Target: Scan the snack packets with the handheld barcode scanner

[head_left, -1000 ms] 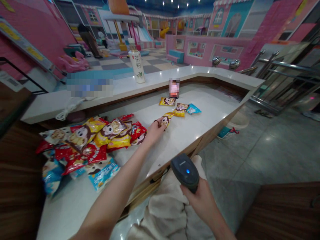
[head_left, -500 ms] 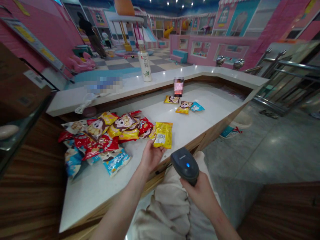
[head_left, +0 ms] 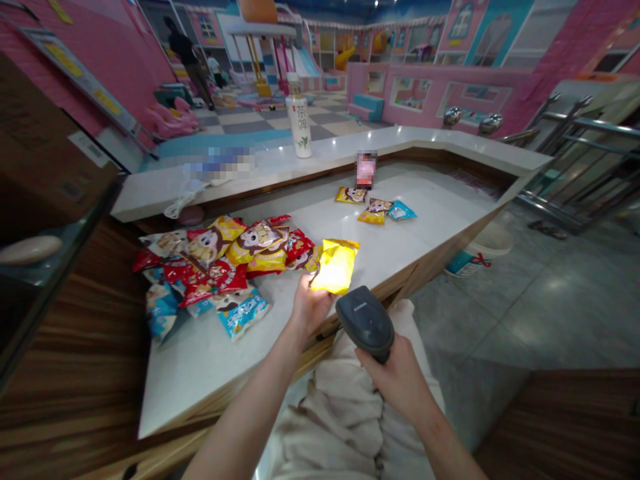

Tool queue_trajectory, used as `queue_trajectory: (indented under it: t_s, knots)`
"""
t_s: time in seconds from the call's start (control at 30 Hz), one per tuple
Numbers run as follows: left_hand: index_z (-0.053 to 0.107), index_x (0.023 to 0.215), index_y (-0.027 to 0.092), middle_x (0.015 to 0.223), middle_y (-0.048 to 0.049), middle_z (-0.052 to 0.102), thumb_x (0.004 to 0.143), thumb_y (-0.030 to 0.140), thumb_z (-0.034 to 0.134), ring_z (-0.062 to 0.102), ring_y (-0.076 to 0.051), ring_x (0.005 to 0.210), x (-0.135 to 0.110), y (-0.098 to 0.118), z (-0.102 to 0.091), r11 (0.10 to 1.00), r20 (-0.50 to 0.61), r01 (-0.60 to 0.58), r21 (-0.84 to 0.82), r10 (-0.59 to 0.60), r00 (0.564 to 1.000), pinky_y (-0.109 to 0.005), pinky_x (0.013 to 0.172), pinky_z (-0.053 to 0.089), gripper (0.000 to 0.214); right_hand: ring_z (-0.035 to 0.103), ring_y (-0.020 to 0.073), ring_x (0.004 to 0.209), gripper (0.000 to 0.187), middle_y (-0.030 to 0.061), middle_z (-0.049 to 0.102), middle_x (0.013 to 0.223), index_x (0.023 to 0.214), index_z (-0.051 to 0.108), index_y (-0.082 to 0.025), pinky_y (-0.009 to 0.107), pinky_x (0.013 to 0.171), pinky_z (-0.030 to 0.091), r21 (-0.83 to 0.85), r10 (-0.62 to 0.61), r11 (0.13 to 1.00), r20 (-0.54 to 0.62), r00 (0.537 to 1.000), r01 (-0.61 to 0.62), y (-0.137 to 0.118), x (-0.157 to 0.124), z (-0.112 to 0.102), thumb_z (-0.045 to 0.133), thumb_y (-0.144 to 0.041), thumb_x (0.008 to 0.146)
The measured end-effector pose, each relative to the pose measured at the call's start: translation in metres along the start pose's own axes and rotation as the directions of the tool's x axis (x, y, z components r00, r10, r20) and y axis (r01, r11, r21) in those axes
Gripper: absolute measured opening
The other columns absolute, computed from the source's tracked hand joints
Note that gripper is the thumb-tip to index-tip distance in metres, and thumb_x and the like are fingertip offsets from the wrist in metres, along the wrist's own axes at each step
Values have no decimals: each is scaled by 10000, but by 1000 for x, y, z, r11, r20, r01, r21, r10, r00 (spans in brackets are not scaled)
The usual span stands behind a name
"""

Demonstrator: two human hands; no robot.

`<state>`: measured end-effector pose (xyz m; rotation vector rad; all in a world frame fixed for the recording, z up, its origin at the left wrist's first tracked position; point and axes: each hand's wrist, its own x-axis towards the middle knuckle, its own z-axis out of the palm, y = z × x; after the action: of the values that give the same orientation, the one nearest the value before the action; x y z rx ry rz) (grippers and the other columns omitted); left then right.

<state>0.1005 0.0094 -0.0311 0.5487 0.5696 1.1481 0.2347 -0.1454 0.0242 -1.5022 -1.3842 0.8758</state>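
Observation:
My left hand (head_left: 311,305) is closed on the lower edge of a yellow snack bag (head_left: 336,265), held just above the counter's front edge. Bright light from the scanner washes out the bag's face. My right hand (head_left: 397,373) wraps round the handle of a dark grey barcode scanner (head_left: 366,321), its head pointing at the bag from close by, apart from it. To the left of the bag lies a heap of snack bags, among them a red bag (head_left: 215,280), a yellow bag (head_left: 256,241) and a blue bag (head_left: 244,312).
Farther along the white counter (head_left: 425,233) lie two small yellow bags (head_left: 376,211) and a blue one (head_left: 401,211), near a pixelated upright item (head_left: 366,171). A tea bottle (head_left: 299,123) stands on the raised ledge. A bucket (head_left: 480,250) is on the floor at right.
The scanner's light has come on across the yellow bag, and the blue lamp on its top no longer shows. Both hands keep their hold; the view has shifted slightly.

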Motion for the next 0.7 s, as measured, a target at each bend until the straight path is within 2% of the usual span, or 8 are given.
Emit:
queue_trajectory:
  t_s: [0.27,0.43,0.53,0.7]
  knots:
    - [660,1157,120,1134,-123,731,846,389,534,662,-260,1127,-2,5,0,988,-26,117,-103,-120,992,-378,971,522,430,694,220,755,145,20,744,799,939,714,-166,258,657,519,25,-2,1000,-4,1000,2,3,0,1,645,-206,817]
    - [633,1218,155,1147,-114,728,856,481,627,678,-262,1099,-6,1,0,995,-40,50,-85,-53,998,-391,952,537,487,692,212,761,177,17,746,809,971,716,-158,252,671,519,25,-9,1000,1,1000,9,2,1,1,643,-193,814]
    - [633,1204,136,1106,-131,737,836,414,708,694,-261,1063,-6,-4,0,1000,-82,27,5,-26,996,-395,961,535,467,690,210,765,189,22,749,819,983,716,-149,248,664,515,17,-1,1000,10,1000,1,1,0,1,638,-189,816]
    - [644,1167,149,1142,-123,728,842,395,728,693,-249,1074,-4,-8,0,994,-167,-91,65,101,981,-385,959,541,416,685,208,745,189,26,753,811,973,719,-141,248,654,510,3,4,1000,5,1000,-4,-1,0,1,638,-191,809]
